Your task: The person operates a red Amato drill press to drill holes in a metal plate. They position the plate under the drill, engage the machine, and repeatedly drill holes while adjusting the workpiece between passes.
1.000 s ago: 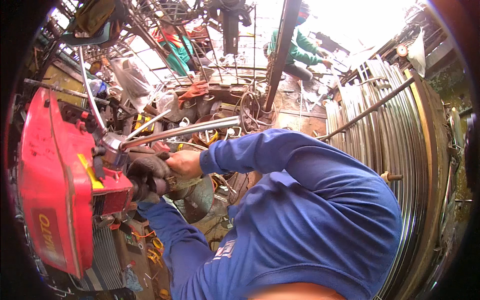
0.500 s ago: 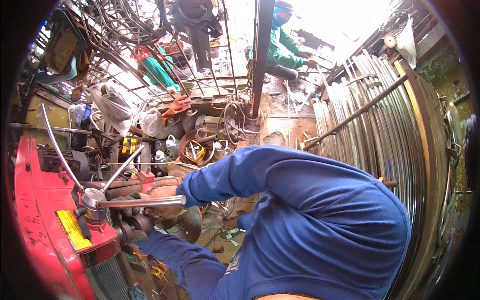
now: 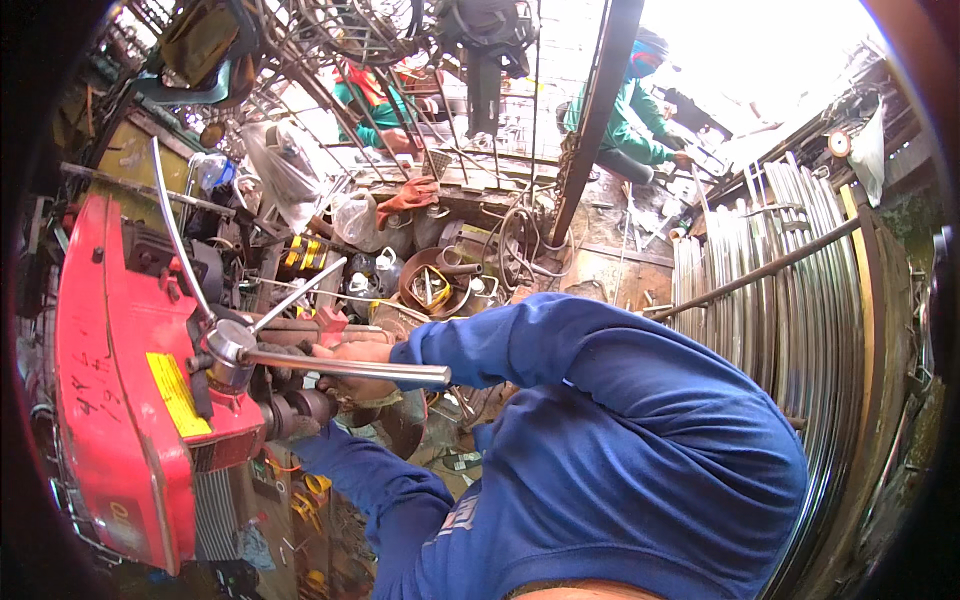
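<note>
Gripping something at the front of the red machine (image 3: 120,400), the right hand (image 3: 355,365) is closed just behind the steel lever (image 3: 345,368) that sticks out of the round hub (image 3: 232,345); what exactly its fingers clamp is hidden by the lever and the machine's dark spindle (image 3: 295,410), though it looks like a workpiece fed into the rollers. The left hand cannot be made out: its blue sleeve (image 3: 360,480) runs in below the spindle and the hand itself is lost behind it, so whether it is open or closed cannot be told.

Two more thin levers rise from the hub, up and away from the machine. Beyond the machine lies a cluttered bench with a rusty bowl (image 3: 435,285) of small parts. Well apart from the machine, on the far side of the person's body, stands a big stack of bright steel rings (image 3: 790,330). Other people crouch in the background.

To do this well, I judge the fingers should stay clear of the rollers and the piece held square while the lever turns steadily.
</note>
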Demonstrator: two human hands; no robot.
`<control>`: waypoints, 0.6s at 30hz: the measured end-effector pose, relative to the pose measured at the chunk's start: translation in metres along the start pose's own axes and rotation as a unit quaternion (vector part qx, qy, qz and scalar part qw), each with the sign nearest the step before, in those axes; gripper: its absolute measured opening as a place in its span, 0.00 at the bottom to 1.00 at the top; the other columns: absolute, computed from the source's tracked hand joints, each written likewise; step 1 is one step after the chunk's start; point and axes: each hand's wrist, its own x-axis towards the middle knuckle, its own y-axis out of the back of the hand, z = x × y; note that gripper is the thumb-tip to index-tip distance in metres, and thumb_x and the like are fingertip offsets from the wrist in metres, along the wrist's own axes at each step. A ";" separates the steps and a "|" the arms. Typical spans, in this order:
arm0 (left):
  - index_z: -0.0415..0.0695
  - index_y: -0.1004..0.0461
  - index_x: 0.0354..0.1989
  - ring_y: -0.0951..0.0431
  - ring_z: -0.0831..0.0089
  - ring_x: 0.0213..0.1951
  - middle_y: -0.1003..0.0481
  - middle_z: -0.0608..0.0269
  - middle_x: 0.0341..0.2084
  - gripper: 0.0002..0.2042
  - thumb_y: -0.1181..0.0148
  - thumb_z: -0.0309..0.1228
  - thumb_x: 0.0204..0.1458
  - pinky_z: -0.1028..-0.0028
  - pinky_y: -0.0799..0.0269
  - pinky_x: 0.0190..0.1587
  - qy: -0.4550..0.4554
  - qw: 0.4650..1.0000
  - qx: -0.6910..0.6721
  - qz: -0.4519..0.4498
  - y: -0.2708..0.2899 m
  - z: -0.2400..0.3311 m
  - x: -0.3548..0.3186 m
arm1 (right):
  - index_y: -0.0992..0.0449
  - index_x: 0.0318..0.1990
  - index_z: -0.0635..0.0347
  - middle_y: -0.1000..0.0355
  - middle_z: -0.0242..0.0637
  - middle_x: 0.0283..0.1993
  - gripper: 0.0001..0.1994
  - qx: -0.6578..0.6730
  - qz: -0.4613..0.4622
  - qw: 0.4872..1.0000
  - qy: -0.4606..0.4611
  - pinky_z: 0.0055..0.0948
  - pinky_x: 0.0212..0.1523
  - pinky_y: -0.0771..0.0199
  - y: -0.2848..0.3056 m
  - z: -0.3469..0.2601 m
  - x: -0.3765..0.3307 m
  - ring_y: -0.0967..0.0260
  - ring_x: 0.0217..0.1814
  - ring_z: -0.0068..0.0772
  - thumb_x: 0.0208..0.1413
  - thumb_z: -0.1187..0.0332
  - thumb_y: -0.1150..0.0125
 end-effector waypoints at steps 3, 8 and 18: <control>0.37 0.27 0.55 0.23 0.65 0.51 0.23 0.57 0.50 0.25 0.28 0.36 0.51 0.66 0.27 0.54 -0.001 1.000 0.013 0.017 0.005 0.004 -0.007 | 0.31 0.61 0.61 0.25 0.48 0.47 0.19 0.224 -0.045 0.973 -0.020 0.39 0.51 0.27 0.005 0.004 0.008 0.28 0.47 0.46 0.73 0.58 0.53; 0.36 0.28 0.58 0.23 0.65 0.53 0.24 0.57 0.52 0.26 0.28 0.33 0.52 0.67 0.26 0.55 0.000 0.999 0.026 0.045 0.012 0.011 -0.021 | 0.29 0.60 0.60 0.26 0.51 0.52 0.20 -0.462 0.092 0.826 0.308 0.47 0.54 0.29 0.019 -0.009 -0.009 0.28 0.54 0.53 0.63 0.63 0.37; 0.34 0.34 0.64 0.25 0.65 0.58 0.27 0.54 0.60 0.35 0.23 0.29 0.48 0.63 0.26 0.59 0.072 0.988 0.033 0.130 0.010 0.007 -0.050 | 0.21 0.53 0.52 0.24 0.40 0.52 0.11 -0.451 0.192 0.816 0.306 0.48 0.61 0.40 0.019 -0.038 -0.073 0.29 0.57 0.45 0.64 0.68 0.37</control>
